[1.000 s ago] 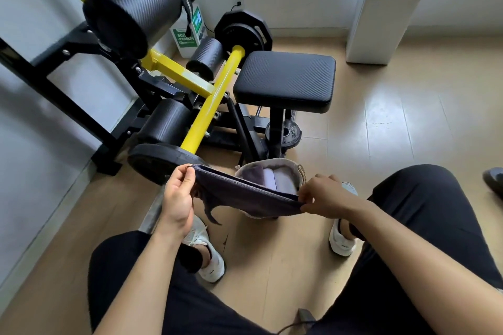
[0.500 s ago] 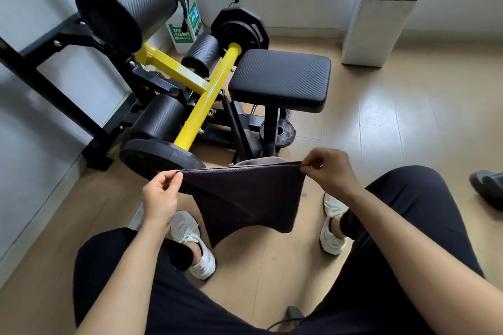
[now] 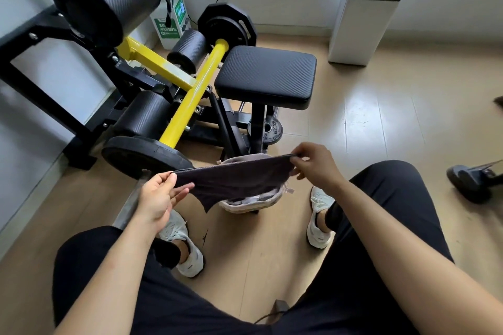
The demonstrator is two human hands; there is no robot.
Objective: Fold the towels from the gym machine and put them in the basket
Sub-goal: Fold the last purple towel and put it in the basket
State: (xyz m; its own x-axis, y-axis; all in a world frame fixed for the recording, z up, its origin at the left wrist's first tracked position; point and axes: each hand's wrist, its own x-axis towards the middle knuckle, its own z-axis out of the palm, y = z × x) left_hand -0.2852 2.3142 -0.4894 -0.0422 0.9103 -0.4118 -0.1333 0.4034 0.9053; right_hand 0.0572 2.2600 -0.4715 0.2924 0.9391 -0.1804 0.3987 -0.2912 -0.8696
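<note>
A dark grey towel (image 3: pixel 234 179) is stretched between my two hands above the floor. My left hand (image 3: pixel 159 194) pinches its left corner and my right hand (image 3: pixel 313 163) pinches its right corner. The cloth hangs partly over a light grey fabric basket (image 3: pixel 253 202) on the floor. Folded pale towels show inside the basket; the towel hides most of it. The black and yellow gym machine (image 3: pixel 190 90) stands behind the basket, its black seat pad (image 3: pixel 266 76) bare.
My knees in black trousers and my white shoes (image 3: pixel 319 223) flank the basket. A weight plate (image 3: pixel 144 155) lies at the left. A white appliance (image 3: pixel 364 16) stands by the far wall. Someone's dark shoe (image 3: pixel 468 182) is at the right edge.
The towel was lifted and held hanging upright; now it tilts flatter over the basket, my left hand lower and closer to me, my right hand still high.
</note>
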